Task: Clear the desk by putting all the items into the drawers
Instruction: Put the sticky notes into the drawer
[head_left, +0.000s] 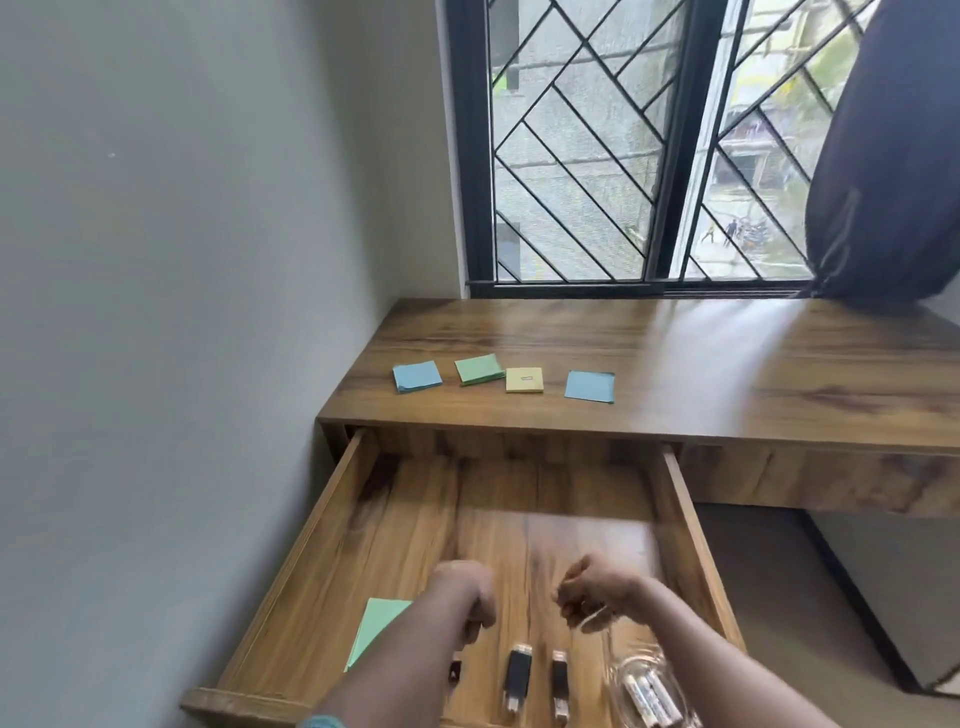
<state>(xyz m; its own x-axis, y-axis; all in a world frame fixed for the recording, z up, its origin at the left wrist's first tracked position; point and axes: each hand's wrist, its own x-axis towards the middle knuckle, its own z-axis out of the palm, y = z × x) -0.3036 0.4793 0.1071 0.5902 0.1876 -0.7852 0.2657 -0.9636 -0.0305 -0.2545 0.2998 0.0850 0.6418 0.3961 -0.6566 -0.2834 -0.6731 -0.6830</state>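
Four sticky-note pads lie in a row on the wooden desk (727, 364): a blue pad (417, 376), a green pad (479, 369), a yellow pad (524, 380) and another blue pad (590, 386). Below the desk, the left drawer (343, 519) is pulled out. Inside it lie a green pad (378, 631), three black USB sticks (517, 675) and a glass bowl (623, 670) of batteries. My left hand (467, 592) hangs over the drawer with loosely curled fingers and holds nothing. My right hand (592, 592) curls its fingers at the bowl's far rim. Both hands are blurred.
A grey wall runs along the left of the desk and drawer. A barred window (623, 156) stands behind the desk, with a dark curtain (893, 156) bunched at the right. A second drawer front (805, 478) to the right is closed.
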